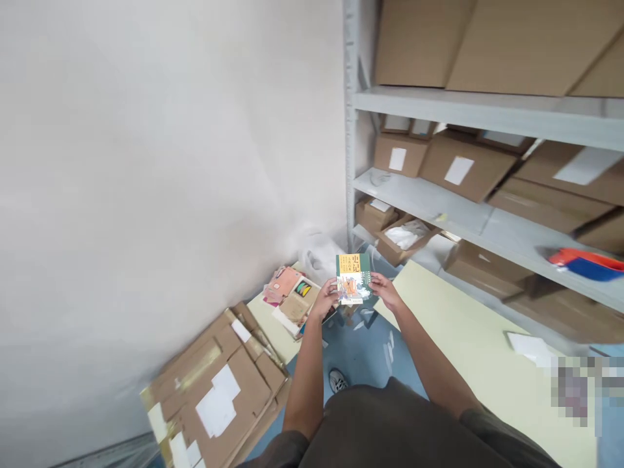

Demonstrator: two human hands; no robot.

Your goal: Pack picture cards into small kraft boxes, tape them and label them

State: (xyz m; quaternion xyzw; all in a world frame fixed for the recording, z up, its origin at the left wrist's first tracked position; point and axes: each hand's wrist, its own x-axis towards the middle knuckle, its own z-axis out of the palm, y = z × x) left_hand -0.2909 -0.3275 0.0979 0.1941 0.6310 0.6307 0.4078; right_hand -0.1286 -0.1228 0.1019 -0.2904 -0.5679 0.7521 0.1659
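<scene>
Between my two hands is a book [353,281] with a green, yellow and white illustrated cover, held up in front of me with the cover facing me. My left hand [325,299] grips its left edge, and the fingers of my right hand [384,290] are closed on the right edge. Just beyond my left hand lie several books [296,305] with pink and tan covers, spread on a pale yellow board [260,302]. Behind the held book is a white plastic bag [316,253], partly hidden by it.
Flattened cardboard [244,383] is stacked at the lower left. A pale yellow tabletop [468,331] extends to my right, with a white item [529,348] on it. Metal shelving [429,201] holds brown boxes [461,166]. Paper scraps [389,348] litter the blue floor [361,354].
</scene>
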